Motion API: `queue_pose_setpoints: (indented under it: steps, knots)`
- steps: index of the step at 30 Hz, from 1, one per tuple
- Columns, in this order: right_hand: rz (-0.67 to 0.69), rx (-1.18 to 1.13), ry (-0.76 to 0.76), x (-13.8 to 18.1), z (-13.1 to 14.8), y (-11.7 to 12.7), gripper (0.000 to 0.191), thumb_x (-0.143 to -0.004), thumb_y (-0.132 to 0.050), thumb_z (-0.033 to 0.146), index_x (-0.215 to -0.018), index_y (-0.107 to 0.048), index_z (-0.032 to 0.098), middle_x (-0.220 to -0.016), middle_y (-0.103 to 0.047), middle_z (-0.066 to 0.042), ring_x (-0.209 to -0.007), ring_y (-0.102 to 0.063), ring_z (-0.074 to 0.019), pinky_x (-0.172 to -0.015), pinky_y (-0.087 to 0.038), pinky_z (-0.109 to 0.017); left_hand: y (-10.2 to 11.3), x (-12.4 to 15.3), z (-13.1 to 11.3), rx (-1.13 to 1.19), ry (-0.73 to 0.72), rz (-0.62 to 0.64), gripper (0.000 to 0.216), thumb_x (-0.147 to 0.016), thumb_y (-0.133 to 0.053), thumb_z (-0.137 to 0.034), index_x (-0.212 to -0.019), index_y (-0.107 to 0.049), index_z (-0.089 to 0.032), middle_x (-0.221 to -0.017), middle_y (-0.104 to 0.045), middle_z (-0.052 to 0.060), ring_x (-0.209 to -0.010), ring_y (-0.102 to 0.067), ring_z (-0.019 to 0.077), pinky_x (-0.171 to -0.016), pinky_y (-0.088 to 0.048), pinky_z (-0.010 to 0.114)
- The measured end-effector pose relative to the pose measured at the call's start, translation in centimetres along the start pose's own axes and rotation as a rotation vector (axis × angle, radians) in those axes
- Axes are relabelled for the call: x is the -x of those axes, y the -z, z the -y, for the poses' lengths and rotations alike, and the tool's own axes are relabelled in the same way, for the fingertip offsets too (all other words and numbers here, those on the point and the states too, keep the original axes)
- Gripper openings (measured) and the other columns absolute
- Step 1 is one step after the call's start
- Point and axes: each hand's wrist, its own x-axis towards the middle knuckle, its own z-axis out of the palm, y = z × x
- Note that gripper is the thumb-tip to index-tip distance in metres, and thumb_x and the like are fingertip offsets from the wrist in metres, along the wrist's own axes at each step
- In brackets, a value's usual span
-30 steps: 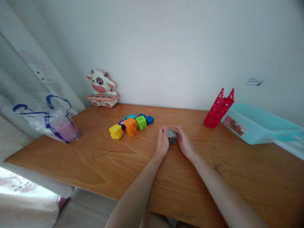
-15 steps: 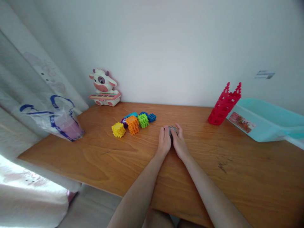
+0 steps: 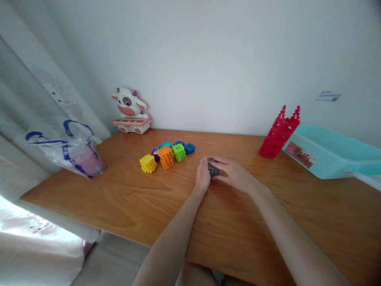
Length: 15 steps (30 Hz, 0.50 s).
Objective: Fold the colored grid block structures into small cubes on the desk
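Observation:
Near the middle of the wooden table, a small grey waffle block (image 3: 213, 170) with notched edges sits between my two hands. My left hand (image 3: 203, 174) is closed against its left side, palm facing right. Thumb and fingers of my right hand (image 3: 232, 172) bracket the block from the right, above and below it as seen here. Part of the block is hidden behind the fingers. Left of my hands lies a cluster of similar blocks: a yellow one (image 3: 148, 164), an orange one (image 3: 166, 157), a green one (image 3: 179, 152), and blue (image 3: 189, 148) and purple ones behind.
A red lattice tower (image 3: 276, 135) stands at the right, beside a light teal plastic bin (image 3: 330, 167). At the back left is a cow toy with a keyboard (image 3: 131, 111). A clear bag with blue straps (image 3: 80, 159) holds something pink at the table's left edge.
My right hand has turned and swung outward to the right, now gripping the block from its side. More of the grey block shows. My left hand has stayed nearly in place.

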Motion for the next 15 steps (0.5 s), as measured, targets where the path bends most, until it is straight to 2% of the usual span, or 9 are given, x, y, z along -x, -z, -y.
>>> queue_pose_setpoints:
  steps: [4,8,11,15]
  knots:
    - [0.010,0.017,0.052,-0.5,-0.5,-0.6,0.056,-0.089,-0.061,0.016,-0.141,-0.051,0.035,-0.149,-0.049,-0.001,-0.133,-0.052,-0.0247,-0.113,-0.041,-0.044,-0.1,0.2,0.6,-0.008,-0.012,-0.005,0.044,-0.100,-0.030,-0.045,-0.104,-0.063,-0.016,-0.106,-0.070,0.011,-0.104,-0.063,0.0195,-0.098,-0.046,0.033]
    - [0.001,0.020,0.100,-0.4,-0.8,-0.9,0.058,-0.090,-0.058,0.013,-0.143,-0.049,0.036,-0.150,-0.047,0.000,-0.134,-0.050,-0.0236,-0.114,-0.041,-0.043,-0.2,0.2,1.0,0.003,-0.007,-0.020,0.050,-0.099,-0.029,-0.053,-0.105,-0.063,-0.016,-0.108,-0.069,0.013,-0.107,-0.063,0.0209,-0.099,-0.044,0.033]
    - [-0.017,0.011,0.073,-0.1,-0.6,-0.9,0.055,-0.091,-0.061,0.020,-0.143,-0.049,0.034,-0.151,-0.047,-0.003,-0.135,-0.049,-0.0253,-0.114,-0.040,-0.045,-0.2,0.2,1.0,-0.007,-0.013,-0.013,0.051,-0.098,-0.029,-0.054,-0.104,-0.063,-0.016,-0.111,-0.068,0.013,-0.110,-0.062,0.0213,-0.101,-0.043,0.034]
    - [-0.188,0.002,-0.023,0.8,-0.2,-1.1,0.052,-0.092,-0.061,0.038,-0.142,-0.050,0.034,-0.152,-0.046,-0.006,-0.137,-0.046,-0.0268,-0.113,-0.039,-0.049,-0.1,0.2,0.7,-0.066,0.002,-0.021,0.049,-0.100,-0.027,-0.050,-0.102,-0.062,-0.017,-0.109,-0.068,0.012,-0.107,-0.061,0.0210,-0.099,-0.044,0.033]
